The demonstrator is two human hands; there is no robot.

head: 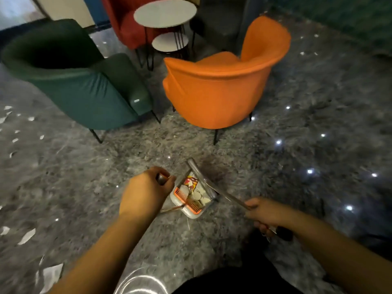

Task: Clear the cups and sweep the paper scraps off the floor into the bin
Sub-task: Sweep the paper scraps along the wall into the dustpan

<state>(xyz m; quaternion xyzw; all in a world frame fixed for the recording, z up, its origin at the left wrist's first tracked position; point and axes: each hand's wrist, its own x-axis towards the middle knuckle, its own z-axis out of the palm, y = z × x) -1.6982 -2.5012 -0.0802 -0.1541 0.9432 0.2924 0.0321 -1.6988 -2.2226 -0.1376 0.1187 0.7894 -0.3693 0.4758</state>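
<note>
The dustpan (pixel 191 200) sits on the grey marbled floor (pixel 297 134) near the person, between the two hands. It is a pale tray with an orange comb-toothed edge, and it holds white paper scraps (pixel 200 196) plus a red and yellow printed wrapper (pixel 191 181); the wrapper's writing is too blurred to read. The left hand (pixel 146 194) has its fingers curled round the top of the dustpan's upright metal handle (pixel 162 179). The right hand (pixel 265 215) grips the broom's silver handle (pixel 231 197), which slants far-left to the broom head (pixel 203 179) at the pan's far edge, its dark bristles (pixel 214 169) smeared by motion. More torn paper (pixel 26 236) lies scattered on the floor at the left. Farther off stand a green armchair (pixel 84 90), an orange armchair (pixel 218 90) and two round white desks (pixel 165 15).
</note>
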